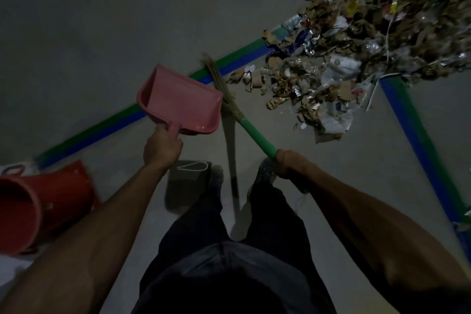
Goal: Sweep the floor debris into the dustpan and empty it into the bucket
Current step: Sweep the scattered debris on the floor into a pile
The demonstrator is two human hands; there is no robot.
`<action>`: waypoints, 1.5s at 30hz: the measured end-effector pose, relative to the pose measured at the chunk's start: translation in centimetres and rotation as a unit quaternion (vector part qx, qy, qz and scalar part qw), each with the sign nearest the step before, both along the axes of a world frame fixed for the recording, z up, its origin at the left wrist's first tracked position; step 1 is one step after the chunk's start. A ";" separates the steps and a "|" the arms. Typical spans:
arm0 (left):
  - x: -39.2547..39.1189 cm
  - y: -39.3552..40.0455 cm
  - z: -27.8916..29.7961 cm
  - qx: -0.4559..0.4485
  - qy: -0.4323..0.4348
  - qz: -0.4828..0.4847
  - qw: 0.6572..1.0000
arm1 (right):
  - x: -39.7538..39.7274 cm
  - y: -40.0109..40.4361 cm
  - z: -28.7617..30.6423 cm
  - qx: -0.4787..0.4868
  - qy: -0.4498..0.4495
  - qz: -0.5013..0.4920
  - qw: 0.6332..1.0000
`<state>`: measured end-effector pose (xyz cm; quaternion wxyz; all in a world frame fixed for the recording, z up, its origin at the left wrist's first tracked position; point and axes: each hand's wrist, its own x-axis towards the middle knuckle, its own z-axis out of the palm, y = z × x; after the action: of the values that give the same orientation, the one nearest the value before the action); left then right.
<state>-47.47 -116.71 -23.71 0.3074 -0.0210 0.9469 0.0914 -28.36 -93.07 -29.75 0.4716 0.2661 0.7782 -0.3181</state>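
Note:
My left hand (161, 149) grips the handle of a pink dustpan (178, 100), held above the floor with nothing in it. My right hand (293, 164) grips the green handle of a straw broom (251, 131); its bristles (216, 76) point up and left, behind the dustpan's right edge. A large pile of debris (356, 41), torn cardboard, paper and foil scraps, covers the floor at the upper right. A red bucket (38, 201) lies tilted at the lower left, its mouth facing left.
Green and blue tape lines (102, 130) cross the grey floor diagonally, with another tape line (418, 140) at the right. My feet (216, 176) stand near the centre, beside a dark square shadow on the floor.

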 end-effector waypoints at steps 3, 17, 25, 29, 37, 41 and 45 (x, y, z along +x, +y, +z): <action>1.0 0.8 0.1 -0.054 0.039 -0.078 0.995 | 1.1 0.9 -0.5 0.102 0.108 0.016 0.989; 3.2 2.7 -0.8 -0.155 -0.001 -0.185 0.970 | 2.7 3.5 -2.6 -0.002 0.068 -0.178 0.982; 3.6 0.8 -1.1 -0.079 -0.001 -0.191 0.978 | 3.2 8.9 -2.4 -0.013 0.069 -0.484 0.872; 3.7 -0.8 -1.3 -0.067 -0.002 -0.179 0.982 | 3.7 6.6 0.4 -0.033 0.106 -0.531 0.840; 4.4 -3.1 0.2 -0.050 -0.033 -0.108 0.992 | 7.0 -1.5 5.7 -0.094 0.131 -0.368 0.916; 4.4 -3.7 0.5 -0.062 -0.050 -0.084 0.993 | 7.1 -2.7 5.4 -0.100 0.117 -0.228 0.961; 4.8 -4.3 0.4 -0.078 -0.064 -0.076 0.992 | 6.2 -2.3 4.1 -0.093 0.080 -0.145 0.982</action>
<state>-42.67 -120.98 -23.35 0.3707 0.0211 0.9285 -0.0078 -22.21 -95.41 -25.62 0.3793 0.3049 0.7338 -0.4741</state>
